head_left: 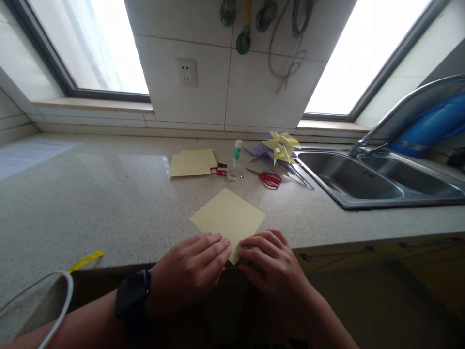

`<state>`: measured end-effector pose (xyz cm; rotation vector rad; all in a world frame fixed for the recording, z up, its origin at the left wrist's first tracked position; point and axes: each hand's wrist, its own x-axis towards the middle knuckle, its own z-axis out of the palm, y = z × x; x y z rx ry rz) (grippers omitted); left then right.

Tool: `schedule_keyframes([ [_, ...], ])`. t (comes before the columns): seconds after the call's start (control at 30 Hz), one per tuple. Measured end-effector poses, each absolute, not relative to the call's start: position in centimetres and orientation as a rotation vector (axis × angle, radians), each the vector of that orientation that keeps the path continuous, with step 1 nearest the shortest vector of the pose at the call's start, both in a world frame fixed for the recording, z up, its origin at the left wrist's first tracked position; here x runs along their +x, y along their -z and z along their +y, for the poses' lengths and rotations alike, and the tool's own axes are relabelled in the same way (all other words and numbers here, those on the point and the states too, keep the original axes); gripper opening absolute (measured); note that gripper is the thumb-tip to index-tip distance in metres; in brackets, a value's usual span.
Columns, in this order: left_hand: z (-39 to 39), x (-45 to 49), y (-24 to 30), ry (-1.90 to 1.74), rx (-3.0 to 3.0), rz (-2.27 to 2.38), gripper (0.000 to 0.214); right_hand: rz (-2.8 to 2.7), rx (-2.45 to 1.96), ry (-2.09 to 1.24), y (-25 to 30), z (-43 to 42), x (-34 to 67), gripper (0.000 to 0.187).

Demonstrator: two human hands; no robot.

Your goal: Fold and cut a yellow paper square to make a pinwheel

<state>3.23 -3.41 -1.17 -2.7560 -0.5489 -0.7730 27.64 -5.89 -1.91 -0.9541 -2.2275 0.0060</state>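
Observation:
A pale yellow square sheet of paper [227,213] lies on the counter like a diamond, one corner toward me at the counter's front edge. My left hand [194,259] rests on its lower left side, fingers stretched out and lying flat. At the lower right side, my right hand [271,261] has its fingers bent and closed on the paper near the front corner; its thumb is partly hidden. Beyond the sheet lie red-handled scissors [271,179], a small red box [222,168] and a roll of clear tape [231,178]. A glue stick [237,150] stands upright behind them.
More yellow sheets [192,163] are stacked at the back left of the middle. Yellow and purple paper pinwheels [281,146] with sticks lie beside the steel sink [348,179]. A printed page [29,155] is at far left. A white cable [67,300] crosses near my left forearm.

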Motion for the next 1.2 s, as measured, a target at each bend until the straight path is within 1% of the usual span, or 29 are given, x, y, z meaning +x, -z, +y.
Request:
schedule_keyframes([
  [0.17, -3.0, 2.8, 1.1, 0.766, -2.825, -0.568, 0.035, -2.163, -0.914, 0.043, 2.4, -6.2, 27.2, 0.018],
  [0.43, -3.1, 2.5, 1.3, 0.612, -2.896, -0.629, 0.048, -2.060, -0.928, 0.108, 3.6, -6.7, 26.7, 0.030],
  [0.63, -3.1, 2.3, 1.4, 0.628, -2.921, -0.611, 0.044, -2.058, -0.947, 0.065, 3.4, -7.0, 26.6, 0.019],
  [0.73, -3.2, 2.4, 1.4, 0.635, -2.903, -0.625, 0.043, -2.047, -0.935, 0.064, 3.3, -7.0, 26.5, 0.017],
  [0.97, -3.1, 2.6, 1.2, 0.611, -2.913, -0.649, 0.044, -2.075, -0.924, 0.092, 3.3, -6.8, 26.4, 0.018],
  [1.2, -3.1, 2.7, 0.9, 0.610, -2.923, -0.650, 0.043, -2.042, -0.914, 0.163, 4.1, -7.0, 26.3, 0.024],
])
